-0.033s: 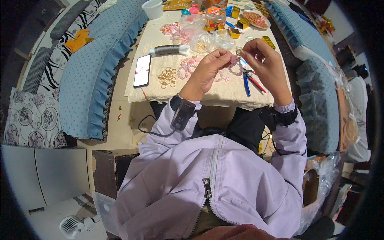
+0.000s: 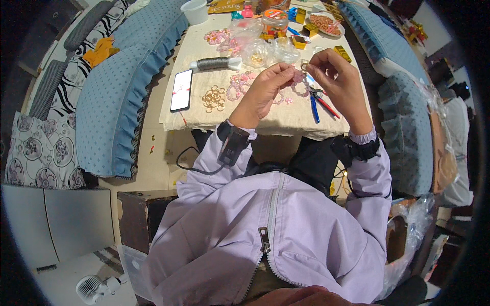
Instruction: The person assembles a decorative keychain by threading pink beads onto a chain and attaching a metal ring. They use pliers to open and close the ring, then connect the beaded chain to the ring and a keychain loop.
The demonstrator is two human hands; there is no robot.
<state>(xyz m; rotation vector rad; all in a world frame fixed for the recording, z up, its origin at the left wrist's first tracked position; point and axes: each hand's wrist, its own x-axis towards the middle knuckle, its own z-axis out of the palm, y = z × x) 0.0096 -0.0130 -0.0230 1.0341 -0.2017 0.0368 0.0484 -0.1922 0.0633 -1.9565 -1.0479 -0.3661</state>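
Observation:
A pink beaded bracelet (image 2: 301,92) hangs between my hands above the cloth. My left hand (image 2: 265,90) pinches its pink upper part between thumb and fingertips. Close beside it, my right hand (image 2: 338,76) has thumb and forefinger closed on a small gold ring (image 2: 304,67); whether the ring is joined to the bracelet I cannot tell. More pink beaded bracelets (image 2: 236,87) lie on the table, partly hidden behind my left hand. Left of them is a heap of gold rings (image 2: 213,98). Pliers (image 2: 321,104) with one blue and one red handle lie below my right hand.
On the cloth-covered table (image 2: 204,121) are a lit phone (image 2: 181,91), a spool of dark cord (image 2: 213,63) and clear plastic bags (image 2: 255,52). Farther back stand a lidded jar (image 2: 275,23), a white tub (image 2: 195,11) and a plate of nuts (image 2: 325,24). Blue sofas (image 2: 109,107) flank the table.

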